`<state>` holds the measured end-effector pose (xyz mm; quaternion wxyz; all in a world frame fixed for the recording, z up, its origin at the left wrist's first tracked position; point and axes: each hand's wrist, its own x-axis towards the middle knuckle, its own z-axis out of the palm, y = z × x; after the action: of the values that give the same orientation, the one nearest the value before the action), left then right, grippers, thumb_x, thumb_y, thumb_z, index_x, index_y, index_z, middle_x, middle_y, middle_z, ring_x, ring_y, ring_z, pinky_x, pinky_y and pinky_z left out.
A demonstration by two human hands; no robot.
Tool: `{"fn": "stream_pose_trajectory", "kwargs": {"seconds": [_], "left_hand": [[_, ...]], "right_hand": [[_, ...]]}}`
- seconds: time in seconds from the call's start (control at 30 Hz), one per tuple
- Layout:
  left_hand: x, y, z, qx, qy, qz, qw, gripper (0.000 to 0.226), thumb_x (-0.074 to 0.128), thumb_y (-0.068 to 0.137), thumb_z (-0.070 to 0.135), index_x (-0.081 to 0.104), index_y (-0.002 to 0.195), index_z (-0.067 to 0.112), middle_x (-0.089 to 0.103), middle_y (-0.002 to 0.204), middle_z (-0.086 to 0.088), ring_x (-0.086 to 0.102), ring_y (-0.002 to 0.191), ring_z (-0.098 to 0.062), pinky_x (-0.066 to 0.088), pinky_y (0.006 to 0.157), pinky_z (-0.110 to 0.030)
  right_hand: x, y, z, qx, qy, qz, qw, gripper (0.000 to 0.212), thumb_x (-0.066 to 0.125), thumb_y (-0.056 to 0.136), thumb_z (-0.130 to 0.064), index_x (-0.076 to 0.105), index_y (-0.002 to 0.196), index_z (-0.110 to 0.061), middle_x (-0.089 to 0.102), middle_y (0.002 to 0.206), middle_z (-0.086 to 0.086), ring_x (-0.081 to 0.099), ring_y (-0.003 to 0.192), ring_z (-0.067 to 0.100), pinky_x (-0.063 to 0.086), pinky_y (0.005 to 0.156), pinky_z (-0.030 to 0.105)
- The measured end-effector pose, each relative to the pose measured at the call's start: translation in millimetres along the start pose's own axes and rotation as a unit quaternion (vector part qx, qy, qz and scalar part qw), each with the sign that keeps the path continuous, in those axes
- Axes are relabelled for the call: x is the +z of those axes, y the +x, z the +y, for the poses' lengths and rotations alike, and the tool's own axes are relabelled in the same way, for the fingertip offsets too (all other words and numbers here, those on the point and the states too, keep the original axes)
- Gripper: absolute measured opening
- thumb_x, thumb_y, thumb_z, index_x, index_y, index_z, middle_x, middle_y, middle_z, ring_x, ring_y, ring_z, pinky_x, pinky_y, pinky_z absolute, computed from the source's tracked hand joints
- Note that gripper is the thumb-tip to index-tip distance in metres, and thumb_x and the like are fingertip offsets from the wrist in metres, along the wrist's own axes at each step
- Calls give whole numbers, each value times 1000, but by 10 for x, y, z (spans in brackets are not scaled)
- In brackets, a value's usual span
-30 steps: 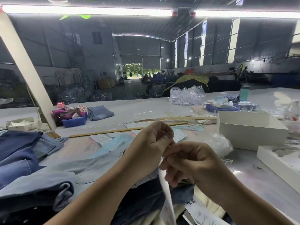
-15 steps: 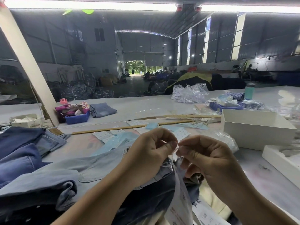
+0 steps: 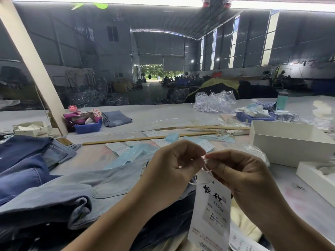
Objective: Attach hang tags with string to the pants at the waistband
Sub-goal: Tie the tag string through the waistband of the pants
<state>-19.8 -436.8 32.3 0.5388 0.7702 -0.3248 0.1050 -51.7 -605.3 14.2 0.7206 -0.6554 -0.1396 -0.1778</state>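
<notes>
Left hand (image 3: 174,171) and right hand (image 3: 241,176) are each pinching the string (image 3: 205,165), now drawing apart, and the hang tag (image 3: 211,211) is swinging face-up over the pants (image 3: 112,182), suggesting the fastening is nearing closure.

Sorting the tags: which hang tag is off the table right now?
The large white hang tag dangling below both hands, hung from the string they pinch; the smaller tags lie flat.
</notes>
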Motion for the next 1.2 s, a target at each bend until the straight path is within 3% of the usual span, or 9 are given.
{"fn": "stream_pose_trajectory", "kwargs": {"seconds": [0.2, 0.37, 0.5, 0.63, 0.7, 0.83, 1.0, 1.13, 1.2], "left_hand": [[-33, -9, 1, -9, -4, -3, 1000, 30, 73, 87, 15, 51, 94, 34, 73, 83, 10, 68, 76, -10, 55, 73, -30], [-58, -25, 6, -7, -14, -19, 1000, 33, 73, 86, 11, 49, 95, 32, 73, 83, 7, 67, 76, -12, 55, 75, -33], [-72, -21, -11, 2, -13, -30, 999, 34, 74, 86, 13, 48, 94, 34, 73, 83, 7, 68, 76, -11, 56, 74, -33], [-84, -6, -63, -5, -58, -45, 997, 32, 75, 85, 13, 52, 94, 33, 73, 84, 4, 69, 75, -9, 55, 67, -22], [-95, 10, -101, -11, -87, -61, 994, 30, 75, 84, 14, 56, 95, 33, 73, 84, 2, 68, 75, -9, 54, 68, -22], [-104, 34, -158, -23, -154, -82, 984, 29, 77, 75, 13, 61, 96, 26, 71, 82, 2, 67, 75, -13, 54, 70, -26], [-87, 50, -196, -8, -200, -87, 976, 28, 79, 72, 13, 66, 90, 29, 68, 81, 2, 63, 76, -15, 53, 71, -26], [-122, 76, -181, 1, -223, -72, 972, 28, 82, 64, 23, 68, 86, 32, 66, 80, 3, 60, 76, -18, 51, 72, -32], [-180, 74, -176, 0, -172, -56, 984, 29, 83, 61, 29, 67, 84, 36, 66, 79, 8, 58, 75, -15, 49, 71, -32]], "right_hand": [[1, -9, -8, -5, -29, -7, 1000, 17, 74, 64, -29, 79, 79, -23, 75, 77, 12, 69, 63, 26, 57, 58, 30], [-34, -13, 23, -14, -94, -19, 995, 8, 78, 78, -26, 78, 86, -25, 75, 79, 9, 71, 68, 28, 55, 62, 40], [-43, -4, 42, -25, -131, -32, 991, 13, 68, 78, -27, 78, 87, -30, 76, 80, 6, 72, 68, 24, 56, 65, 43], [-60, 18, 4, -26, -143, -62, 987, 11, 70, 79, -30, 77, 87, -29, 75, 78, 5, 71, 65, 19, 53, 57, 32], [-68, 24, -10, -22, -132, -78, 988, 15, 73, 76, -36, 77, 86, -25, 74, 75, 8, 68, 62, 21, 51, 54, 27], [-82, 26, 4, -17, -78, -105, 991, 14, 72, 76, -28, 77, 84, -18, 69, 73, 20, 61, 61, 29, 50, 52, 27], [-45, 47, -4, -14, -17, -126, 992, 48, 86, 59, -54, 75, 80, -12, 64, 65, 18, 55, 54, 20, 47, 51, 21], [26, 86, -68, -26, -4, -139, 990, 29, 85, 65, -34, 74, 78, -10, 61, 59, 13, 55, 48, 14, 45, 48, 20], [61, 89, -79, -16, 2, -145, 989, 28, 86, 67, -33, 74, 77, -10, 61, 59, 14, 56, 48, 17, 46, 46, 23]]}}
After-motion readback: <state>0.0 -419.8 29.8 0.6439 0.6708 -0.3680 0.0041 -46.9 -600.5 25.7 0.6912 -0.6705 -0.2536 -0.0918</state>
